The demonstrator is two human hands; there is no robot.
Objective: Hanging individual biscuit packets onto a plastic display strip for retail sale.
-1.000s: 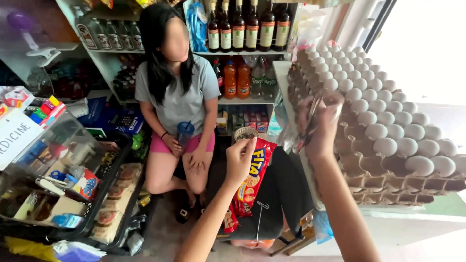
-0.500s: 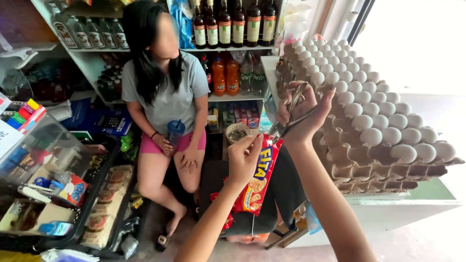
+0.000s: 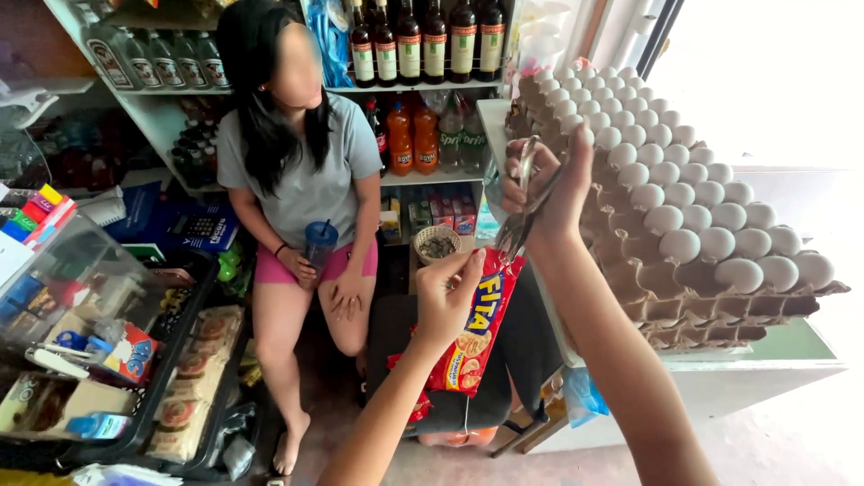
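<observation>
Your left hand pinches the top of a red cracker packet, just left of the stacked egg trays. Your right hand grips scissors against those trays.

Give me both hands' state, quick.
Left hand: closed, pinching the top of the red cracker pack.
Right hand: closed around a clear plastic bag.

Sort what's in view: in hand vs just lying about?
In hand:
- left hand pinching the red cracker pack
- right hand gripping a clear plastic bag

Lying about:
- egg trays
- bottles on shelf
- seated person's blue cup
- small basket
</observation>
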